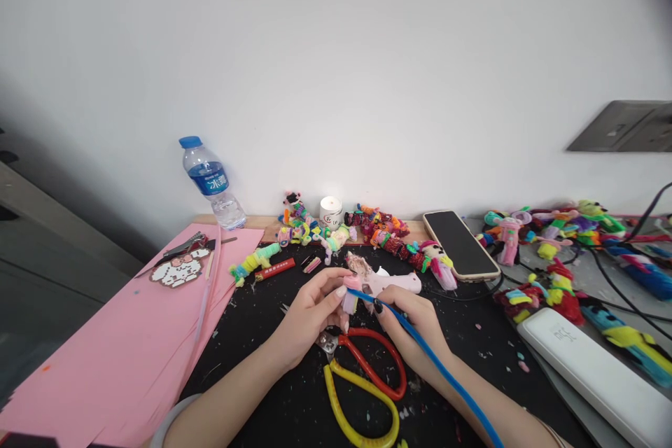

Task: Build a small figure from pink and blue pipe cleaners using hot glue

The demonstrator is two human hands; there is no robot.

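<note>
Winding a blue chenille stem onto a small pink piece, held just above the black mat and in front of the pink glue gun. The left hand pinches the piece between thumb and fingertips. The right hand pinches the stem close to its free end, the remainder trailing past the wrist. Suggested technique: grip near the contact point, hold the stem taut, and lay each turn snug beside its neighbour. 1 pair of scissors lies directly below both hands.
</note>
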